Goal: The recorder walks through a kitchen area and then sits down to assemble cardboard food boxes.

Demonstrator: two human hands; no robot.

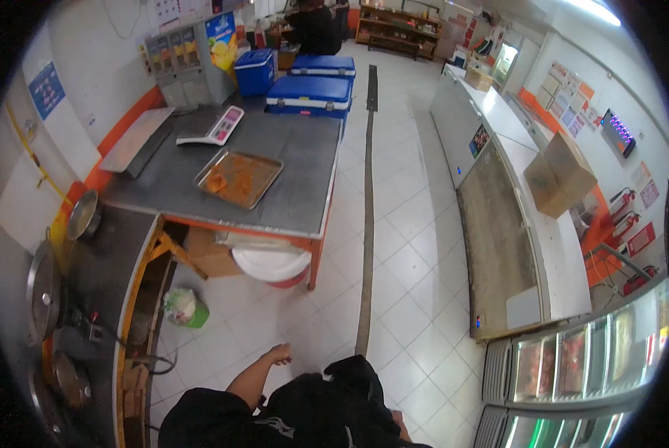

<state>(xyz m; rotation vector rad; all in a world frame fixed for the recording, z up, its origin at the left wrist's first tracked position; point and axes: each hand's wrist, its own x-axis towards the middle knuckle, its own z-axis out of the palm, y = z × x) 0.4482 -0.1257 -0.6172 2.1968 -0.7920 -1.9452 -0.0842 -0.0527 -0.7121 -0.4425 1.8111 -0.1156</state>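
Left grip [279, 355] curls together above white floor tiles [409, 257]; gray worktable [308, 187] at left, chest freezers [495, 246] along the right.

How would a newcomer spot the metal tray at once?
Find the big dark table on the left. The rectangular tray lies near its closest edge, this side of the white scale. Its shallow rim and orange smears set it apart from that scale.
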